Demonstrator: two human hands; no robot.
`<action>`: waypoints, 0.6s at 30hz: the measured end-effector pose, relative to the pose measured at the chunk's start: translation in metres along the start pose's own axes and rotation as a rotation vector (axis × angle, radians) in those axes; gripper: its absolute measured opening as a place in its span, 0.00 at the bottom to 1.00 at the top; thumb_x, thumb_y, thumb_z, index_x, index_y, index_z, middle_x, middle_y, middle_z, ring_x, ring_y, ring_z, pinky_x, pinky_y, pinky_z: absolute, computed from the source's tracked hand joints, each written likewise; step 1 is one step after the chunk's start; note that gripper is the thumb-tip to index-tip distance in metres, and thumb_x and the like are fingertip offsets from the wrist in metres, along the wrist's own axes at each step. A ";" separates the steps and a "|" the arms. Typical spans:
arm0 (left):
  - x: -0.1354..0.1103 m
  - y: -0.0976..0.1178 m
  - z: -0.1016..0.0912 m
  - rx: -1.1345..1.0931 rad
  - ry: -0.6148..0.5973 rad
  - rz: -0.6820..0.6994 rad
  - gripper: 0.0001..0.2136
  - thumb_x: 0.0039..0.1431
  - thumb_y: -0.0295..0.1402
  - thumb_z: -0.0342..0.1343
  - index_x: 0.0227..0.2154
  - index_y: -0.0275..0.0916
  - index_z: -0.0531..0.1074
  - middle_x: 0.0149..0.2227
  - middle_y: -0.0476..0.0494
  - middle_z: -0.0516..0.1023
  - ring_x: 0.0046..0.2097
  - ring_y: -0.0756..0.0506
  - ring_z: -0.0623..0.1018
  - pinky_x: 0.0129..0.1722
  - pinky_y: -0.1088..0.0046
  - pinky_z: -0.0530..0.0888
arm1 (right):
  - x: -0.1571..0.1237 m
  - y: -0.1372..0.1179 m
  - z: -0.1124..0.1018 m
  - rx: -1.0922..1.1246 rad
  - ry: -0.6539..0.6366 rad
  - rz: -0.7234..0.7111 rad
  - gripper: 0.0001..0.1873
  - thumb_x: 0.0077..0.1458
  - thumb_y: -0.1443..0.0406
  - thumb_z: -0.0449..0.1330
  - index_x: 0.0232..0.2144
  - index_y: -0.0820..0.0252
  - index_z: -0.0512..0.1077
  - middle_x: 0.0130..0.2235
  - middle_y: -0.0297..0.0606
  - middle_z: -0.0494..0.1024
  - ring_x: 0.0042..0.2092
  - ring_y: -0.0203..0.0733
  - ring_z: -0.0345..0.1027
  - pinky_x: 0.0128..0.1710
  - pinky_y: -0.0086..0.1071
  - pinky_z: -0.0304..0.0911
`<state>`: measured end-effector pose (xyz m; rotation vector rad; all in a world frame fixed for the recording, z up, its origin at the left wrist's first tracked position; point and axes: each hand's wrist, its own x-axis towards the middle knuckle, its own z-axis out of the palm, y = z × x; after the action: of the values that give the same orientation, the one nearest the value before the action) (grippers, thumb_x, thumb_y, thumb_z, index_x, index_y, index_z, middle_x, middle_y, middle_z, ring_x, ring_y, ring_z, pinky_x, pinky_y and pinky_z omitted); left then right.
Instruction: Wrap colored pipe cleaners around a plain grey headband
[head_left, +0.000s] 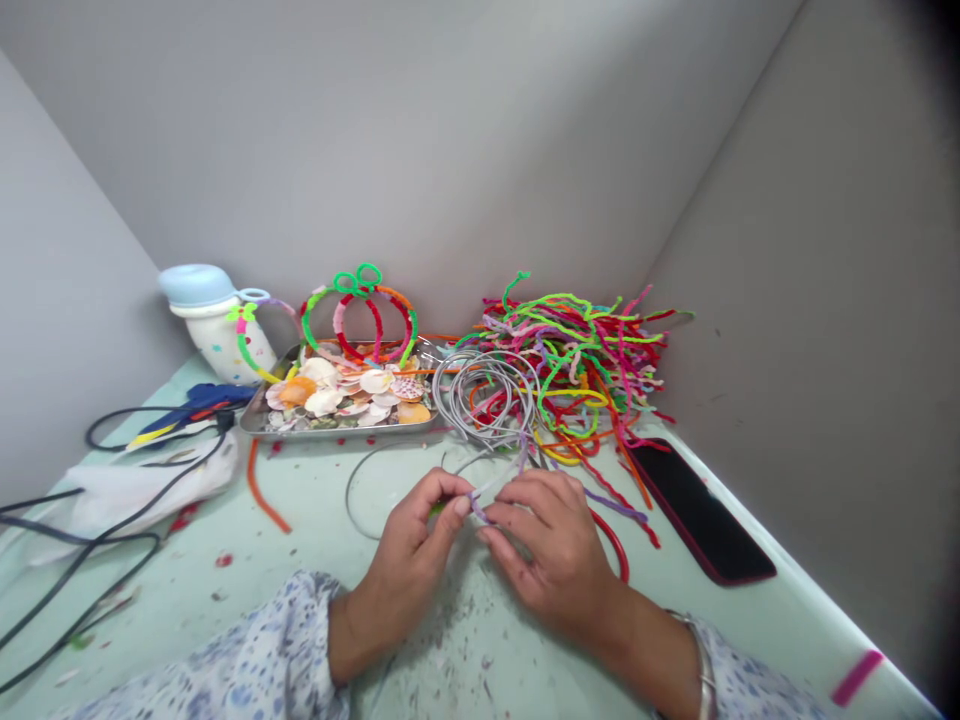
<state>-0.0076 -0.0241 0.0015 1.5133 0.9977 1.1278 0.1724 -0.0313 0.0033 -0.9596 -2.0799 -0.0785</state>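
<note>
My left hand (pixel 420 545) pinches a fuzzy purple pipe cleaner (pixel 477 507) between thumb and index finger, where it wraps around a thin pale-grey wire. A bit of green shows within the same hand. From the right, my right hand (pixel 551 550) curls its fingers in, their tips at the purple pipe cleaner; its exact grip is partly hidden. Just beyond the hands lies a coil of grey wire (pixel 486 400), with a loose loop of it curving out to the left. A red pipe cleaner (pixel 613 548) bends beside my right hand.
Behind stands a metal tray (pixel 337 432) of seashells (pixel 324 400) with pipe-cleaner rings (pixel 304 312). A pile of colourful pipe cleaners (pixel 577 345) lies at the back right. Also there: a phone (pixel 701 510), a white bottle (pixel 217 335), black cables (pixel 97 545) and a plastic bag (pixel 161 490).
</note>
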 end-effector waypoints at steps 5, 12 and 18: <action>0.001 0.000 0.000 0.026 0.009 -0.012 0.06 0.66 0.36 0.50 0.37 0.39 0.68 0.34 0.48 0.69 0.38 0.47 0.68 0.40 0.71 0.66 | -0.001 0.000 -0.001 0.054 -0.054 -0.008 0.07 0.60 0.66 0.57 0.30 0.61 0.74 0.25 0.36 0.73 0.30 0.42 0.63 0.36 0.39 0.55; 0.000 0.003 0.000 0.015 -0.036 -0.046 0.08 0.66 0.37 0.50 0.37 0.39 0.68 0.34 0.47 0.69 0.38 0.46 0.68 0.39 0.72 0.66 | -0.002 0.002 -0.003 0.245 -0.039 0.186 0.08 0.62 0.68 0.54 0.34 0.59 0.74 0.28 0.35 0.77 0.30 0.39 0.67 0.34 0.35 0.59; 0.000 0.006 0.001 0.056 -0.075 -0.023 0.08 0.66 0.36 0.49 0.36 0.39 0.69 0.34 0.47 0.70 0.38 0.46 0.69 0.39 0.71 0.67 | 0.001 0.004 -0.002 0.446 -0.072 0.460 0.09 0.63 0.62 0.54 0.35 0.58 0.74 0.31 0.36 0.78 0.32 0.40 0.70 0.33 0.32 0.63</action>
<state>-0.0058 -0.0252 0.0069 1.5733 1.0004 1.0269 0.1760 -0.0292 0.0042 -1.1352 -1.7774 0.6380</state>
